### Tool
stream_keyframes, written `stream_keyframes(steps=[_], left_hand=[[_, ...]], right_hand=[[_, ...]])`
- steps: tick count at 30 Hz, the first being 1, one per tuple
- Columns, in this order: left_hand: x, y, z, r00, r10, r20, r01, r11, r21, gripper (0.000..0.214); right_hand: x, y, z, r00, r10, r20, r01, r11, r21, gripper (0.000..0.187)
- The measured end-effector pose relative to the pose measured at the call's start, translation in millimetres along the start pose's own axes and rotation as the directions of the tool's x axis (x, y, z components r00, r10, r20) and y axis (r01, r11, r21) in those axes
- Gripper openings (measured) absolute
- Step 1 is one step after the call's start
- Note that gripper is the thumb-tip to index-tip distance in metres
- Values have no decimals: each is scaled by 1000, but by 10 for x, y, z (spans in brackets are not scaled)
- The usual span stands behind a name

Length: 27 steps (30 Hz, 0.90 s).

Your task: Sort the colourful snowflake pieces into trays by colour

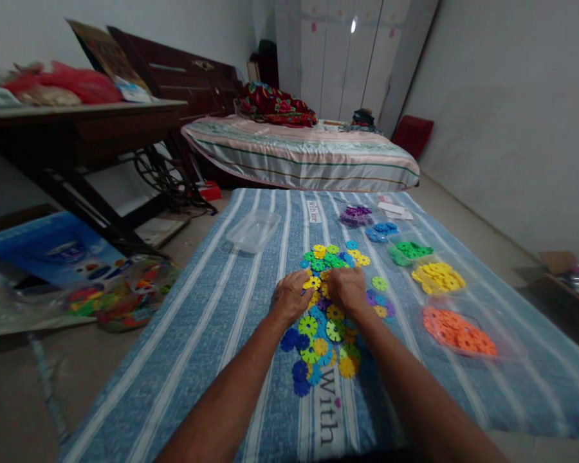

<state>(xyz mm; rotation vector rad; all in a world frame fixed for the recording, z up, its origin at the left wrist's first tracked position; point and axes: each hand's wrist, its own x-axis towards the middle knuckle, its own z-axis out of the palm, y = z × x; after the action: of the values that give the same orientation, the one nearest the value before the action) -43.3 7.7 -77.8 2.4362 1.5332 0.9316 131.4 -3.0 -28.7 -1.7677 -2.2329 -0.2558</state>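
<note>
A loose pile of notched plastic discs (pixel 335 330) in green, yellow, blue and purple lies at the middle of the cloth-covered table. My left hand (pixel 292 297) is at the pile's left side, fingers closed at a yellow disc (pixel 312 283) that seems pinched by the thumb. Close beside it on the right, my right hand (pixel 348 289) reaches down into the pile with its fingers curled. Its fingertips are hidden, so what it grips cannot be made out. Several green discs (pixel 318 263) lie just beyond both hands.
Along the right side stand clear tubs with sorted discs: purple (pixel 356 215), blue (pixel 382 231), green (pixel 412 251), yellow (pixel 439 278) and orange (pixel 460 331). A clear tub (pixel 254 230) sits at the far left. Beyond the table is a bed (pixel 303 151); a sewing table (pixel 82 119) stands left.
</note>
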Motion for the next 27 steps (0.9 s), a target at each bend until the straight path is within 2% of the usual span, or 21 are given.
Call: stream_keyframes(steps=[3,5,8,9,13,15,18,21,27], left_hand=[[0,5,-5,1000,-3,0,3,1000,5,26],[1,10,-7,1000,-7,5,7,1000,11,26],[2,18,-9,1000,-11,10,11,1000,9,24],[2,20,-9,1000,-12,10,12,1000,9,24],[4,19,-7,1000,-14,9,14,1000,6,25],[5,12,0,1000,-11,11,11,1000,0,26],[7,-1,13,1000,-10,4,10,1000,-1,28],[9,-6,18,1000,-12,-13,13,1000,6,27],[17,8,-6,1000,-4,-11,4,1000,25,25]], right_hand=[[-107,113,-7,998,7,-66,-8,1000,-2,30],[-219,206,-34,986,12,-166,-12,1000,-3,32],[-441,419,-139,916,-2,-401,0,1000,-5,34],[-523,518,-195,898,-8,-441,5,1000,-9,35],[-847,1036,-485,858,44,-511,-85,995,-59,31],[-994,1293,-626,850,96,-518,-175,979,-106,35],[-1177,1507,-741,817,186,-546,-292,950,-112,34],[-1295,1417,-682,826,231,-515,-277,961,-13,31],[-1341,868,-214,925,137,-354,-49,968,247,30]])
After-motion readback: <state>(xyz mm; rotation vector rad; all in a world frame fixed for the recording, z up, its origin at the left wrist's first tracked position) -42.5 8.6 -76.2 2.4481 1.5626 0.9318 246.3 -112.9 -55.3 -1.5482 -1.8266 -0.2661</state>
